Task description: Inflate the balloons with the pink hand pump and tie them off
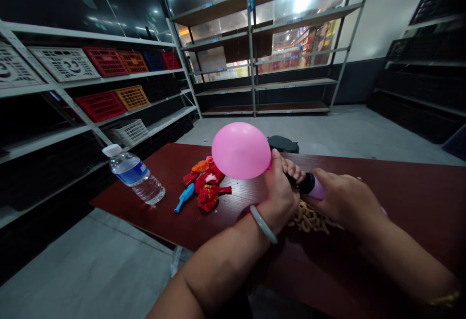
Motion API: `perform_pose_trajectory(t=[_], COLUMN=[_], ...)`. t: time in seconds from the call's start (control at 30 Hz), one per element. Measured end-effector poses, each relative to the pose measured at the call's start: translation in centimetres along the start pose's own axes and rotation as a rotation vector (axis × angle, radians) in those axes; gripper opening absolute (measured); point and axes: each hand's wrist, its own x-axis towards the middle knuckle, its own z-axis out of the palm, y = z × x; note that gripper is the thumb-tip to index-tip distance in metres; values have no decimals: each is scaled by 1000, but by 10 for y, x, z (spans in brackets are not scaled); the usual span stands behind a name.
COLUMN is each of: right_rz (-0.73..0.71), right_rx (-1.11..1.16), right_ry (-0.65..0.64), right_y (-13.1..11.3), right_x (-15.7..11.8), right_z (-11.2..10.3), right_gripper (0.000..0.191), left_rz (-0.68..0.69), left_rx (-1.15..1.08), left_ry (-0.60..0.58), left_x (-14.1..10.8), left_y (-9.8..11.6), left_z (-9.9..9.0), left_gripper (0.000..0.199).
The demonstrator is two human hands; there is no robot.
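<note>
A partly inflated pink balloon (pixel 241 151) sticks out to the left of my left hand (pixel 282 188), whose fingers are closed at the balloon's neck. The neck itself is mostly hidden by the thumb and fingers. From the right side of that hand comes a hand balloon pump (pixel 317 189) with a black end and a lilac body. My right hand (pixel 344 202) is wrapped around the lilac body. Under the hands lies a pile of small tan curled pieces (pixel 313 218); I cannot make out what they are.
Uninflated red balloons (pixel 209 197), with orange and pink ones among them, lie left of my hands beside a blue balloon (pixel 185 196). A water bottle (pixel 136 173) stands near the left edge of the dark red table (pixel 407 183). Shelves (pixel 294 85) with several crates (pixel 105 61) stand beyond.
</note>
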Motion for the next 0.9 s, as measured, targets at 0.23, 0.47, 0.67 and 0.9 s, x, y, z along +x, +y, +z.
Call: perform_pose_trajectory(t=[0.23,0.47,0.67,0.9], right_rz=[11,118,122,51], right_rx=[46,136,72,-14], right_ry=[-16,-251,-243,-182], right_y=[-2,30,38,6], right_x=[3,7,5,3], right_z=[1,3,-2,-6], right_gripper=[49,50,48,49], left_rz=[-66,28,113,-38], left_rx=[11,-43,-46,-41], left_ry=[-13,148,123,95], left_x=[6,50,53,20], left_y=[1,53,62,13], left_z=[-6,-25,-28,-14], left_gripper=[52,47,46,49])
